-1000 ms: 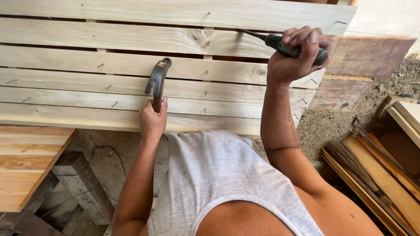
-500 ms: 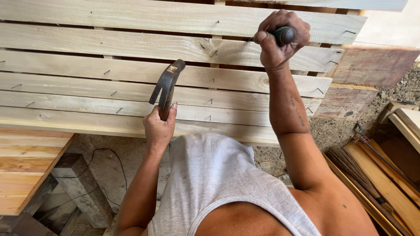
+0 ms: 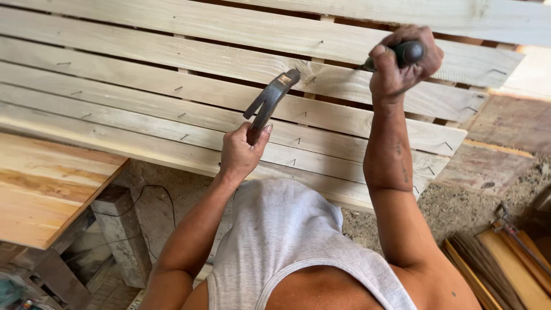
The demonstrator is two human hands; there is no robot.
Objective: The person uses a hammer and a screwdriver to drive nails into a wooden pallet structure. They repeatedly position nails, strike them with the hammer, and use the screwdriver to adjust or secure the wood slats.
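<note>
L hand (image 3: 240, 154) closed round the handle of my claw hammer (image 3: 268, 103); head raised, sits up and to the right of the fist, over the slatted wood panel (image 3: 143, 86). R hand (image 3: 403, 63) clenched on a dark-handled tool (image 3: 408, 53), tip pressed to a slat near the hammer head. Hands well apart; can't tell the tool type. Wooden bench top (image 3: 46, 189) at lower left.

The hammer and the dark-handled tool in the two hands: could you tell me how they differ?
The left hand grips the hammer low on its shaft, metal claw head raised clear of the slats. The right hand wraps the dark-handled tool, its thin shaft angled at a slat. Both are held in closed fists.
</note>
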